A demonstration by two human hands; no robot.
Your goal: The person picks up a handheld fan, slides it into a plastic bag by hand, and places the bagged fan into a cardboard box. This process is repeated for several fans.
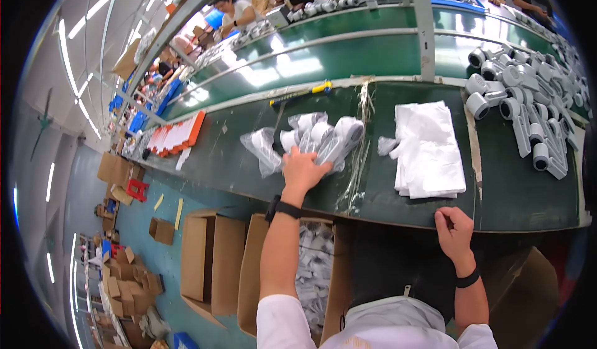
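Observation:
My left hand (303, 173) lies on the near side of a small cluster of white-and-grey plastic devices (321, 132) in clear bags. Its thumb and fingers are spread apart over the handles; I see no firm grip. One more bagged device (263, 150) leans at the cluster's left. Each device has a round head and a long handle. Near the front edge of the green worktop, my right hand (456, 232) is curled closed, with nothing visible in it. Just beyond it lies a stack of white plastic bags (430, 153), with a crumpled clear bag (387, 145) at its left side.
A heap of unbagged devices (528, 97) covers the worktop's right end. Farther back lie a yellow-and-black tool (301, 93) and an orange tray (194, 130). Below the edge, an open carton (254, 268) contains bagged pieces. Other people work beyond the green conveyor (348, 56).

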